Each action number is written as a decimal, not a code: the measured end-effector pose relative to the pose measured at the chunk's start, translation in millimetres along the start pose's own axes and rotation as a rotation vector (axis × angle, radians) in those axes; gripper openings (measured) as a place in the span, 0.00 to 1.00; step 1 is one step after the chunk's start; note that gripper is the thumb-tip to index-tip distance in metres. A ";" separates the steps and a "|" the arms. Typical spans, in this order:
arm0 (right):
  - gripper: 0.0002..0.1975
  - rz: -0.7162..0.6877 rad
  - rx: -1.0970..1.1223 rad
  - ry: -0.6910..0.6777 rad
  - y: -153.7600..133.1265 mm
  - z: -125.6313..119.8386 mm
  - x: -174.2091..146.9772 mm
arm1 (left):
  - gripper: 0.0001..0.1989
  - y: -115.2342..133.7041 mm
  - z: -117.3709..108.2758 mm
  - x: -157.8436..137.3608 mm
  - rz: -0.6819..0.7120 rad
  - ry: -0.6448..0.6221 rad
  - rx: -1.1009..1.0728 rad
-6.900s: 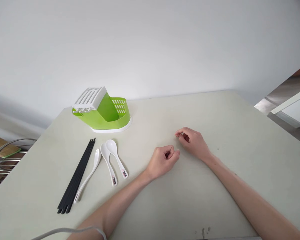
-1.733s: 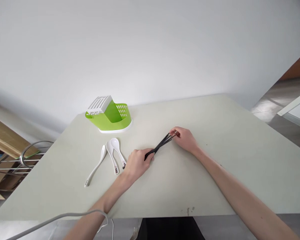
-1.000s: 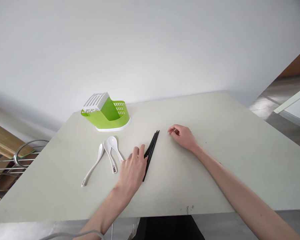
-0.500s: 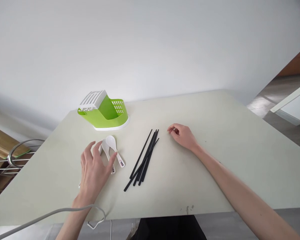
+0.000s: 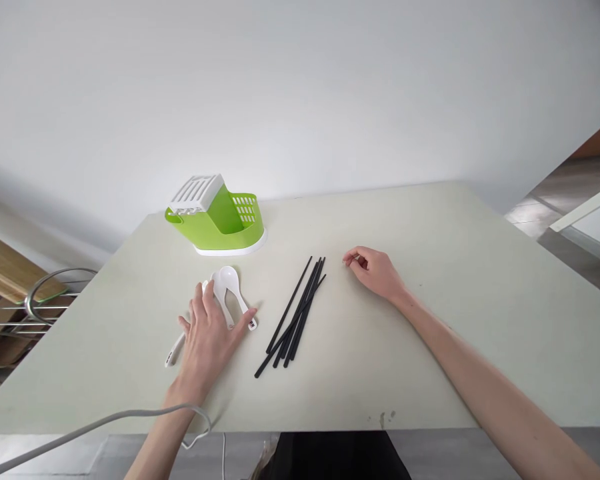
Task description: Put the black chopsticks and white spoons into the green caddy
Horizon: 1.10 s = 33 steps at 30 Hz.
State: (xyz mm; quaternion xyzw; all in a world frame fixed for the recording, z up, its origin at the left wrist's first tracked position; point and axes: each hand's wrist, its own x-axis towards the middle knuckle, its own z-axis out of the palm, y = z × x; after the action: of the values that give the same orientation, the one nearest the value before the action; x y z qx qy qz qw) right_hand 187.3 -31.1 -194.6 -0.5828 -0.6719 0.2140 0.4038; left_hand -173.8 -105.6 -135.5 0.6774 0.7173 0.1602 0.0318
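My left hand point(image 5: 207, 343) lies palm down over white spoons, its fingers spread, thumb out to the right by the handle ends. Past its fingers shows one white spoon point(image 5: 231, 279), with a second overlapping it; another handle point(image 5: 175, 350) pokes out left of the hand. How far the fingers touch the spoons is partly hidden. Black chopsticks point(image 5: 300, 313), several in a loose crossed bundle, lie on the table between my hands. My right hand point(image 5: 375, 270) rests on the table right of their tips, fingers curled in, with nothing seen in it.
A green and white utensil holder point(image 5: 220, 223) stands at the table's back left, against the wall. A grey cable point(image 5: 105, 421) crosses my left forearm. A metal rack point(image 5: 35, 313) with a wooden board is beyond the left edge of the table point(image 5: 430, 400).
My left hand has shifted right and settled lower over the spoons, its thumb now across the handle ends. My right hand stays put; the whole view has shifted slightly.
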 end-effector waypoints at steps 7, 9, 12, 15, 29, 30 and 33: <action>0.11 -0.002 0.008 -0.001 0.8 0.2 0.5 | 0.51 -0.2 -2.7 2.0 -0.010 -0.060 -0.014; 0.11 -0.006 0.010 0.001 0.9 0.2 0.5 | 0.50 -0.9 -4.9 2.2 -0.013 -0.058 -0.005; 0.11 -0.015 0.008 0.004 0.6 -0.1 0.5 | 0.49 -3.6 -8.9 2.8 -0.003 -0.059 0.013; 0.10 -0.014 0.000 0.004 0.0 -0.5 0.3 | 0.47 -7.0 -14.3 3.4 -0.020 -0.076 0.046; 0.10 -0.009 0.003 -0.002 -0.8 -0.7 0.6 | 0.46 -33.2 -32.3 11.6 -0.139 -0.137 0.203; 0.10 -0.007 0.003 -0.003 -1.1 -0.7 0.7 | 0.45 -33.4 -33.8 12.6 -0.144 -0.149 0.213; 0.10 -0.008 -0.004 0.001 -1.9 -0.9 0.6 | 0.39 -31.8 -38.4 15.8 -0.162 -0.176 0.251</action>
State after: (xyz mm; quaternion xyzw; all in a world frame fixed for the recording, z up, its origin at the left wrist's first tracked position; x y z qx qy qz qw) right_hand 186.9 -31.1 -192.5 -0.5813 -0.6742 0.2107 0.4039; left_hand -215.7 -98.3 -105.1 0.6273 0.7784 0.0066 0.0224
